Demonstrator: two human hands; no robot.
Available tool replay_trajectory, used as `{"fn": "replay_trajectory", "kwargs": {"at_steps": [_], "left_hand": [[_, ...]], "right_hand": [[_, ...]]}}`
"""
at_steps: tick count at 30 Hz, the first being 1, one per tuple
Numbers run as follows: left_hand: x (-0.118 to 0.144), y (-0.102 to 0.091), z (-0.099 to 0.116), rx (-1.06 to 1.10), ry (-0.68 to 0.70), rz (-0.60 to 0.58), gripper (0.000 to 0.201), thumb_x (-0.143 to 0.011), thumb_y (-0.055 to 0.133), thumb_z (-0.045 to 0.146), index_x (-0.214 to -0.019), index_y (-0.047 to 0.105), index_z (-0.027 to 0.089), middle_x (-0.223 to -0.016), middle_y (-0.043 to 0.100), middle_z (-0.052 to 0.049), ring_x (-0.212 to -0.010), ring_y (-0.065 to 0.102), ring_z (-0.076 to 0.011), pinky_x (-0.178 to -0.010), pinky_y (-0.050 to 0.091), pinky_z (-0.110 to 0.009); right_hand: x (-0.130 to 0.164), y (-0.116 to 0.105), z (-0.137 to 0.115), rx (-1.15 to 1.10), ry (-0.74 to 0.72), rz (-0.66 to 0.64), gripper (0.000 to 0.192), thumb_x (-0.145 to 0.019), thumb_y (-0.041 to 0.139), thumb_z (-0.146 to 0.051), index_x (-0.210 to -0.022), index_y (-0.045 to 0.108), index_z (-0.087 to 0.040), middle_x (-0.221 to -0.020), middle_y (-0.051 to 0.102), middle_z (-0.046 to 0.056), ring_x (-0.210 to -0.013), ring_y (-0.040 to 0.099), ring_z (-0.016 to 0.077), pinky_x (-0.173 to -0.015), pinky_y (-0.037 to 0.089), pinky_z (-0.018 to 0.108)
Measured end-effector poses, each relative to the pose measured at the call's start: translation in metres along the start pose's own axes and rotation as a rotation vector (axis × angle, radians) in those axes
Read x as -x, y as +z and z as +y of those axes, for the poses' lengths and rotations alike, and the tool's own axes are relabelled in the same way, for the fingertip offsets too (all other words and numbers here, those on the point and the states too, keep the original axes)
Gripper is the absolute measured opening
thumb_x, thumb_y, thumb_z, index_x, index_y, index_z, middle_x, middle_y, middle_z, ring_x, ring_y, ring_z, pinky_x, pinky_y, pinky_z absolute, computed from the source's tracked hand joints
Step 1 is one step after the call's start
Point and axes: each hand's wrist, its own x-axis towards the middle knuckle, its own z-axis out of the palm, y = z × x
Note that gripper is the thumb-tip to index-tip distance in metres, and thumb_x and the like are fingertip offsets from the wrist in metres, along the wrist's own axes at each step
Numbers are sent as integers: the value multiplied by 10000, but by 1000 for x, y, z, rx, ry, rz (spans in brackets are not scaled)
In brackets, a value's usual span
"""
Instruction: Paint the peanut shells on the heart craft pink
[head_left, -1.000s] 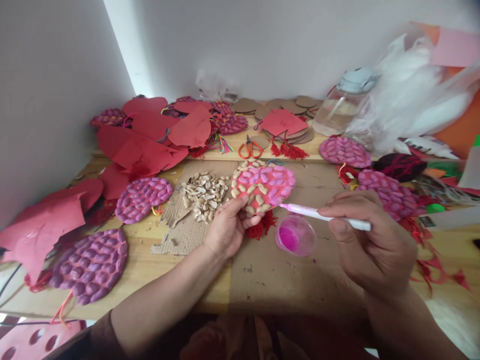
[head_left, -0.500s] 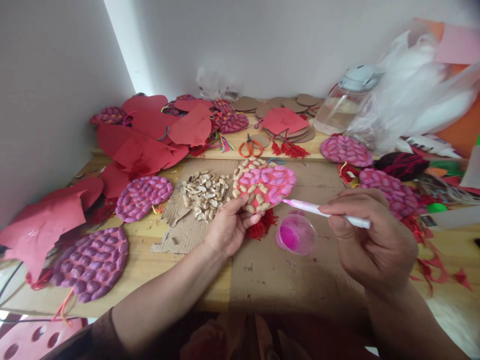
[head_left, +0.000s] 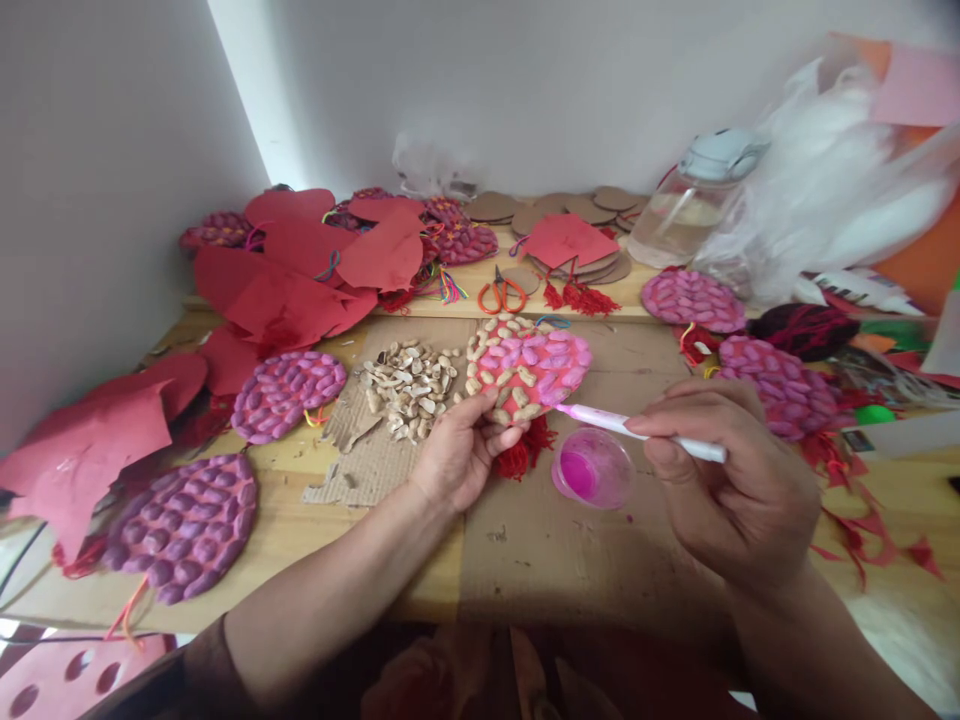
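Note:
My left hand [head_left: 459,455] grips the lower left edge of a red disc covered with peanut shells [head_left: 536,365], thumb on top and fingers beneath. Shells on its right and upper part are bright pink; those at the left and bottom are plain tan. My right hand [head_left: 739,485] pinches a white-handled paintbrush [head_left: 675,436] with a pink tip, which meets the disc's lower right edge. Below the tip stands a clear plastic cup [head_left: 611,472] with magenta paint in it. A red tassel [head_left: 525,450] hangs from the disc beside my left fingers.
Loose peanut shells [head_left: 412,388] are heaped on cardboard [head_left: 555,560] left of the disc. Orange-handled scissors [head_left: 502,296] lie behind it. Finished-looking purple discs [head_left: 184,525] and red paper shapes [head_left: 300,300] sit at left. A water bottle [head_left: 686,205] and plastic bag [head_left: 832,190] stand back right.
My right hand has shifted a little left, bringing the paintbrush tip leftward along the disc's lower edge. My left hand and the disc have barely moved.

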Motion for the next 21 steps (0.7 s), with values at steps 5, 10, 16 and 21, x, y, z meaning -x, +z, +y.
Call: {"fn": "replay_trajectory", "kwargs": {"at_steps": [5,10,16,21], "left_hand": [[0,-1,-1,2,-5,-5,186,-1022,549,78,-903,692,94,-678,760,-71,-513,727,-130,-499,595,-151],[-1,-1,-1,3,-4,0,183,-1022,543,68,-929,699,89,-665,745,-60,-518,734,-134,-506,600,-154],[0,1,0,0,-18,5,185,-1025,547,79,-916,695,96,-670,749,-61,-515,729,-131,-498,591,-149],[0,0,0,-6,-13,3,199,-1027,538,77,-911,700,88,-678,752,-72,-531,737,-135,-504,593,-148]], "right_hand": [[-1,1,0,14,-25,-28,272,-910,727,-108,-1109,741,-293,-889,763,18,-928,680,261,-880,555,475],[-1,0,-1,33,-15,24,244,-913,713,-101,-1081,738,-276,-890,755,23,-905,676,250,-860,543,468],[0,1,-1,29,-28,-44,276,-922,714,-108,-1124,727,-295,-907,765,14,-927,671,260,-886,542,490],[-3,1,0,31,-50,12,271,-904,701,-60,-1093,724,-252,-904,758,16,-915,664,234,-884,536,459]]}}
